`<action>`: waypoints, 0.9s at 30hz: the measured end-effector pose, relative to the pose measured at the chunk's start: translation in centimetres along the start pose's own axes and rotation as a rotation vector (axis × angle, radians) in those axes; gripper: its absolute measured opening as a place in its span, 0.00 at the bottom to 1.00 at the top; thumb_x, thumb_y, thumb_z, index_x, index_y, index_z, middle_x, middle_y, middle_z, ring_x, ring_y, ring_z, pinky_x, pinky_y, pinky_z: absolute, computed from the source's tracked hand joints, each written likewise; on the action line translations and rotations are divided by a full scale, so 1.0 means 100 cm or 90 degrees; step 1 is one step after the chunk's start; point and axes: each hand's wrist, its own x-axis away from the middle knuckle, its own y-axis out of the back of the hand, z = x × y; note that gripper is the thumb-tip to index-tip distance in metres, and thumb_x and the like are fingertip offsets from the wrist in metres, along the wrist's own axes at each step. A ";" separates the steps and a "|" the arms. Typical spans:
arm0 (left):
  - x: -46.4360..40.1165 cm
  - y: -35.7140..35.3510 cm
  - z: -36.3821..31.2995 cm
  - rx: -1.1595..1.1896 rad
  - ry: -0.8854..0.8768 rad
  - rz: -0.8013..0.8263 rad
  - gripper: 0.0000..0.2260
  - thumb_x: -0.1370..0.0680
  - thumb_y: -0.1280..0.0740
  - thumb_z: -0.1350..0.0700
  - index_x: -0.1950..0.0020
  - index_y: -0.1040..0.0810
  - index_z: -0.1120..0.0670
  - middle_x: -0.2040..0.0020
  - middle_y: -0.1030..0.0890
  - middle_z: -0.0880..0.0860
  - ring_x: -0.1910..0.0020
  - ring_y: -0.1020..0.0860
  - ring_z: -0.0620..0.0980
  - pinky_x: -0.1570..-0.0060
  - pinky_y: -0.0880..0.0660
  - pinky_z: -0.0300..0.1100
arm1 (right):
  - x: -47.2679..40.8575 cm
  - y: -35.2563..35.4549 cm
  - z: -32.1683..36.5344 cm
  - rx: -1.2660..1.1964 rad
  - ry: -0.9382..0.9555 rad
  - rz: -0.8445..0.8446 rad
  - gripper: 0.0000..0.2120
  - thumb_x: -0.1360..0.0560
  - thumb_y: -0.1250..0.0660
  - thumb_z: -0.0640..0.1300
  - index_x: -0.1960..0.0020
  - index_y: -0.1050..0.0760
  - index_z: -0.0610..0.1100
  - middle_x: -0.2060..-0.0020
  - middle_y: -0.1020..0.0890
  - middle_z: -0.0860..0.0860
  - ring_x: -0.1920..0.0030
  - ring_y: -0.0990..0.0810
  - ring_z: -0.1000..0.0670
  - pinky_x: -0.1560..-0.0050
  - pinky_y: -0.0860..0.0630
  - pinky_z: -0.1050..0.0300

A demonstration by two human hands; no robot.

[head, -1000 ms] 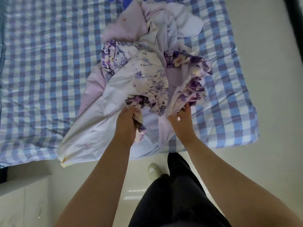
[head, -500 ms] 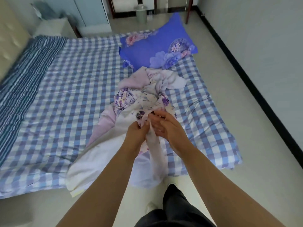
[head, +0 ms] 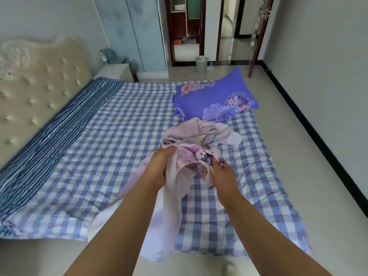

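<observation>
Your left hand [head: 159,168] is bunched up tight around a fold of the crumpled pale lilac and white cloth with the purple flower print [head: 199,136], fingers curled right into it. Your right hand [head: 224,176] grips the same cloth just beside it, thumb and fingers clamped on the flowery edge. So both hands are closed on the fabric, a little apart, with a loose pouch of cloth sagging between them.

Most of the cloth sits in a rumpled heap just past your hands, on the bed with the blue and white checked cover [head: 119,148]. The rest runs back toward you, between and under your forearms, and the plain whitish end hangs over the near edge of the bed below your left arm.

Further out beyond the heap, a bit to the right of your right hand, there's a violet-blue pillow with pink and lilac flowers [head: 215,100] lying on the checked cover, near the cloth but whether they touch I can't tell. Well off to the left of your left hand a navy and white striped sheet [head: 59,132] runs along the bed, right against the cream tufted headboard [head: 39,76]. Way beyond everything, a pale green waste bin [head: 201,64] stands on the floor by the doorway.
</observation>
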 end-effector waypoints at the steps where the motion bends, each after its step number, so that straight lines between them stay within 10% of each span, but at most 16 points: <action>1: -0.002 0.001 -0.003 0.032 0.000 0.002 0.10 0.19 0.40 0.56 0.46 0.19 0.57 0.50 0.16 0.53 0.53 0.18 0.45 0.47 0.24 0.37 | -0.005 0.006 0.016 0.013 0.044 -0.016 0.09 0.20 0.39 0.46 0.58 0.25 0.45 0.65 0.22 0.49 0.67 0.25 0.52 0.69 0.28 0.62; 7: -0.021 -0.002 -0.005 0.040 0.030 -0.163 0.09 0.27 0.29 0.51 0.54 0.19 0.56 0.61 0.22 0.55 0.69 0.26 0.47 0.69 0.32 0.38 | -0.027 0.029 0.110 0.132 0.116 0.102 0.11 0.25 0.32 0.43 0.66 0.24 0.45 0.73 0.26 0.50 0.75 0.28 0.55 0.77 0.33 0.64; 11: -0.020 -0.011 -0.018 -0.095 -0.010 -0.311 0.08 0.22 0.34 0.51 0.55 0.23 0.54 0.63 0.21 0.54 0.65 0.22 0.51 0.66 0.27 0.42 | -0.041 0.043 0.143 0.280 0.154 0.238 0.11 0.25 0.32 0.43 0.66 0.23 0.45 0.75 0.25 0.50 0.75 0.29 0.52 0.74 0.33 0.60; 16: -0.008 -0.030 -0.022 -0.161 -0.183 -0.359 0.17 0.19 0.39 0.50 0.68 0.30 0.52 0.75 0.27 0.47 0.76 0.30 0.43 0.73 0.33 0.36 | -0.045 0.044 0.161 0.519 0.355 0.222 0.17 0.25 0.32 0.47 0.38 0.31 0.48 0.62 0.23 0.48 0.62 0.20 0.43 0.58 0.21 0.46; 21: 0.004 -0.049 -0.023 -0.455 -0.347 -0.435 0.16 0.18 0.41 0.51 0.67 0.28 0.48 0.72 0.28 0.47 0.70 0.29 0.47 0.68 0.36 0.42 | -0.026 0.042 0.168 0.541 0.484 0.513 0.10 0.19 0.42 0.42 0.46 0.24 0.53 0.65 0.21 0.64 0.67 0.25 0.63 0.67 0.31 0.71; 24: 0.010 -0.052 -0.029 -0.717 -0.498 -0.590 0.13 0.20 0.39 0.51 0.57 0.19 0.53 0.59 0.21 0.52 0.58 0.25 0.55 0.62 0.34 0.43 | -0.024 0.039 0.162 0.588 0.455 0.617 0.20 0.21 0.45 0.35 0.43 0.25 0.57 0.53 0.21 0.62 0.56 0.21 0.58 0.56 0.26 0.63; 27: 0.017 -0.058 -0.037 -0.687 -0.455 -0.590 0.16 0.19 0.40 0.51 0.62 0.22 0.56 0.65 0.24 0.52 0.64 0.27 0.52 0.65 0.37 0.41 | -0.022 0.038 0.154 0.629 0.504 0.600 0.22 0.24 0.45 0.33 0.41 0.26 0.57 0.52 0.21 0.58 0.67 0.25 0.61 0.67 0.29 0.68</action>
